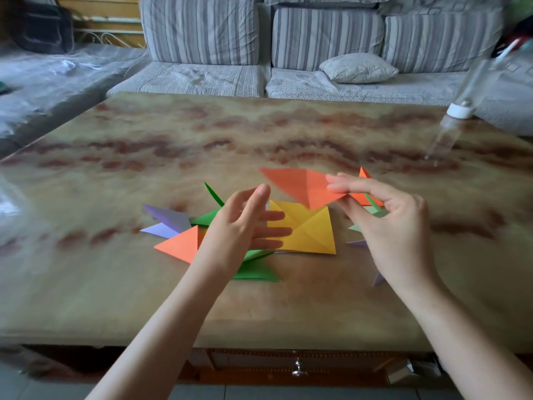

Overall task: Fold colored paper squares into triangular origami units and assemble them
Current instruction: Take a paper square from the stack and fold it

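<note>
Starting well to the left of the pinch, two purple folded units (pixel 167 220) lie on the marbled table (pixel 144 298). Just beside them an orange triangle (pixel 180 243) lies flat, its point aimed left. Green units (pixel 256 272) fan out next, partly hidden under the left wrist.

Now the left hand (pixel 245 223) itself: wide open, fingers straight and spread, holding nothing. Its fingertips hang over the left edge of the yellow square (pixel 308 232); whether they touch it, I cannot tell. That yellow square lies flat on the table, creased corner to corner, below and left of the pinch.

Above it, lifted clear of the table, an orange sheet (pixel 297 184) juts leftward from the pinch, a fold line running down its middle. And here's the grip: the right hand (pixel 386 217) pinches the sheet's right corner between thumb and fingertips.

Behind and beneath that hand more folded bits peek out: a small orange unit (pixel 364 173), pale green pieces (pixel 373 210) and purple pieces (pixel 357 243). Far up to the right of the pinch, a clear bottle (pixel 460 111) shows only as a blur.
</note>
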### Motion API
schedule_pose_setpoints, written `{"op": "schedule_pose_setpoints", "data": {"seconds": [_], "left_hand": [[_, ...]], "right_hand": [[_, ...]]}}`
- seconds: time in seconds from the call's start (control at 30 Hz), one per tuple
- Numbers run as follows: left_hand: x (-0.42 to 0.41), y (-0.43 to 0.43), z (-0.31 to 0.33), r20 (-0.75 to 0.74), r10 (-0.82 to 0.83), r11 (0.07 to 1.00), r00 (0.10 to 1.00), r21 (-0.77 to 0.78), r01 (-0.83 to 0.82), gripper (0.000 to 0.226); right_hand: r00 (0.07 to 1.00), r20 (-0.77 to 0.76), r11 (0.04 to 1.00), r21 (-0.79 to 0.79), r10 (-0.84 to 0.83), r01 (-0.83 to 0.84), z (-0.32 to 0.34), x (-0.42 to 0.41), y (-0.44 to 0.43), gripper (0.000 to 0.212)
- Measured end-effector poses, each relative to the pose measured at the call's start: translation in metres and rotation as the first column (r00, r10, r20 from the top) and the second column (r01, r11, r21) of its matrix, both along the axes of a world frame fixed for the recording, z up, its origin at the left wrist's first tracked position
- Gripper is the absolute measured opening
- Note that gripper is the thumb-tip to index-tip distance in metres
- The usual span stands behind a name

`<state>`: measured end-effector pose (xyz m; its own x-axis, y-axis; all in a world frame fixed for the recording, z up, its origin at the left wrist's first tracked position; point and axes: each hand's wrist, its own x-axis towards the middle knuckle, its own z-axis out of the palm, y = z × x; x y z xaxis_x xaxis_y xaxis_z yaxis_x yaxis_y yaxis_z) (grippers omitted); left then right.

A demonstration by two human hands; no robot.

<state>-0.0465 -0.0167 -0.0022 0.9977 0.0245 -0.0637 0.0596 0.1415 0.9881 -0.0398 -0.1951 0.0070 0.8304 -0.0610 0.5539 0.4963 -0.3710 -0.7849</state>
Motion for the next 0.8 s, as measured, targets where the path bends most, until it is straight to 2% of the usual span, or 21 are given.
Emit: {"op": "schedule_pose_setpoints", "data": {"seconds": [0.1,0.17,0.23,0.33,0.4,0.53,0.63,0.8], "left_hand": [[0.0013,-0.0006,0.0015,-0.025,-0.020,0.991,0.999,-0.131,0.017,0.078],[0.0015,0.0011,0.0027,0.034,-0.027,0.986,0.999,-0.165,0.033,0.085],[0.0017,0.0039,0.0051,0.051,-0.016,0.982,0.999,-0.189,0.025,0.066],[0.0027,0.0059,0.0081,-0.021,0.017,0.966,1.000,-0.259,-0.022,0.044],[0.0020,0.0058,0.0089,-0.036,0.019,0.961,0.999,-0.274,-0.028,0.040],[0.0007,0.0064,0.0041,-0.005,0.040,0.983,0.999,-0.179,-0.041,0.027],[0.0012,0.0079,-0.0003,0.010,0.025,0.991,1.000,-0.133,-0.023,0.016],[-0.0010,0.0050,0.0019,0.041,-0.052,0.979,0.998,-0.194,0.059,0.015]], "right_hand": [[0.990,-0.060,0.992,-0.009,0.126,-0.127,-0.0006,-0.0010,0.0013,0.009],[0.981,-0.083,0.983,-0.041,0.174,-0.178,-0.0027,0.0009,-0.0003,0.011],[0.977,-0.078,0.976,-0.066,0.201,-0.206,-0.0047,0.0023,-0.0027,0.015],[0.968,-0.085,0.966,-0.087,0.234,-0.241,-0.0059,0.0026,-0.0051,0.016],[0.964,-0.095,0.961,-0.105,0.247,-0.256,-0.0063,0.0022,-0.0051,0.016],[0.952,-0.154,0.948,-0.141,0.265,-0.287,-0.0077,0.0018,-0.0051,0.026],[0.946,-0.184,0.940,-0.165,0.267,-0.298,-0.0079,0.0026,-0.0051,0.014],[0.939,-0.206,0.959,-0.012,0.276,-0.284,-0.0037,0.0030,-0.0027,0.013]]}}
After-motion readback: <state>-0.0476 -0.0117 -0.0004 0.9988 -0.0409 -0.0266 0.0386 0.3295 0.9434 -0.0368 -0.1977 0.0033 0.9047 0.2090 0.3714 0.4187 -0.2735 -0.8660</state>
